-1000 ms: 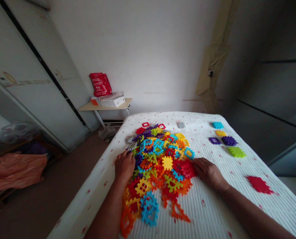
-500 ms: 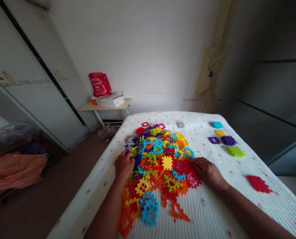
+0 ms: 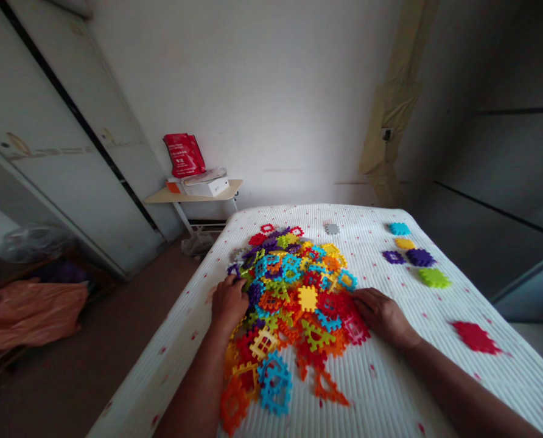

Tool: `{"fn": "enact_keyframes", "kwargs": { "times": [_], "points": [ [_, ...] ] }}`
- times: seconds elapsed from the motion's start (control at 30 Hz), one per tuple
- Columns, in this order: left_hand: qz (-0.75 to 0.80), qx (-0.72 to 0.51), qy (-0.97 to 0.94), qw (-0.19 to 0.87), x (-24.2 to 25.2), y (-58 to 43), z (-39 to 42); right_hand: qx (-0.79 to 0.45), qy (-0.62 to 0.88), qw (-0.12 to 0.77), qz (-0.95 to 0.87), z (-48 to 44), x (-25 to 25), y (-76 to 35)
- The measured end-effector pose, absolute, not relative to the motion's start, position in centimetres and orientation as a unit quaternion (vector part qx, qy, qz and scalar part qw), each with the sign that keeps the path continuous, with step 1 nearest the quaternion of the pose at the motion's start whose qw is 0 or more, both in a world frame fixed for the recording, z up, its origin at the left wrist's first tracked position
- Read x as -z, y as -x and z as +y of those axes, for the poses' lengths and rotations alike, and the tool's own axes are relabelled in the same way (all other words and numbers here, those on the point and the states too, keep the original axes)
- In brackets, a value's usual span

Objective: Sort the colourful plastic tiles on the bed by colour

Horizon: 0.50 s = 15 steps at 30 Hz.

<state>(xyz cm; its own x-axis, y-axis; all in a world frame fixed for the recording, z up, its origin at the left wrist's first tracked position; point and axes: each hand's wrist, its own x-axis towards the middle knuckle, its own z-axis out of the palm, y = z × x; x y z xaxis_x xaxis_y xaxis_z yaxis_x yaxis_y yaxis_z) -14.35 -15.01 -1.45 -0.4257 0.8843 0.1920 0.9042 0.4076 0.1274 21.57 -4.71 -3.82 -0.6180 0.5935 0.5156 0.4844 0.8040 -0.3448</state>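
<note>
A large heap of colourful interlocking plastic building pieces lies on the bed. At the heap's left edge is my left hand, its fingers curled by some purple pieces; their tips are partly hidden, and I cannot make out what they grip. On the right side my right hand has its fingers pressed together at the edge of a red building piece. A yellow square piece tops the middle of the heap. Blue linked pieces and an orange triangle piece lie at the near end.
Apart on the bed's right lie a blue piece, a dark purple stack, a green piece and a red piece. A grey piece is farther back. A small table bears a red bag.
My left hand has shifted very slightly at the heap's left edge. My right hand and the pieces look almost unmoved.
</note>
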Motion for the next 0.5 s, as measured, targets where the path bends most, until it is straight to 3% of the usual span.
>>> {"fn": "enact_keyframes", "kwargs": {
  "times": [0.5],
  "points": [
    [-0.81,0.117,0.574,-0.019,1.12,15.13,-15.59,-0.091,0.308,0.316,-0.893,-4.9,3.48,-21.46]
  ]
}}
